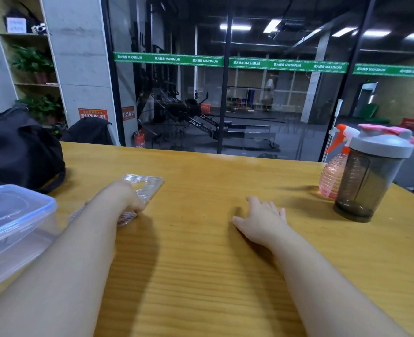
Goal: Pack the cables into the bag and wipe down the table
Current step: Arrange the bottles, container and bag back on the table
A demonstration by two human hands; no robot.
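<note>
Far left on the wooden table [201, 276]: black bag [18, 152]; near left, clear plastic box with lid [11, 224]; just right of it, left hand [130, 198] curled on a clear ribbed tray [147, 186], gripping it; middle, right hand [262, 220] flat on the wood, fingers straight, holding nothing; far right, pink spray bottle [332, 176] touching grey shaker cup [371, 176].

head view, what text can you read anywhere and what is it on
"MAXIMUM", repeated after Chinese characters too blurred to read: green band across the glass wall.
"AIR", then a partly hidden word: black gym machine behind the glass.
Orange notices on the pillar: too small to read.
White label on the top shelf: too blurred.
Spray bottle, shaker bottle, bag: no text visible.
</note>
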